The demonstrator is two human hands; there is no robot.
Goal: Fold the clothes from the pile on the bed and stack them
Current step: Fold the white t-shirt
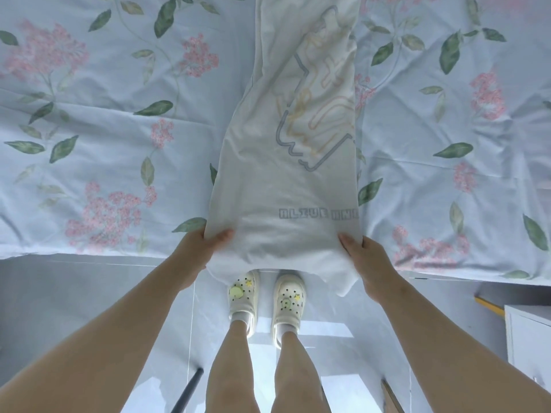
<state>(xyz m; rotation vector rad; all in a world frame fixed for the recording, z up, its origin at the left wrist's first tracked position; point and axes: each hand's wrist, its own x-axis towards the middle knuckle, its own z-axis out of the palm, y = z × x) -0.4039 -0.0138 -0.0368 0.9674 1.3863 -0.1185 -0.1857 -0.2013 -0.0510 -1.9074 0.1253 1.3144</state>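
Note:
A white T-shirt (286, 162) with a grey and orange line print lies lengthwise on the bed, folded into a long narrow strip. Its near end hangs over the bed's front edge. My left hand (202, 245) grips the near left corner, thumb on top of the cloth. My right hand (366, 257) grips the near right corner the same way. The far end of the shirt runs out of the top of the view. No pile or stack of clothes is in view.
The bed (104, 144) is covered by a pale blue sheet with pink flowers and green leaves. Below its edge is a glossy light floor with my feet in white clogs (268, 302). A white cabinet (527, 338) stands at the lower right.

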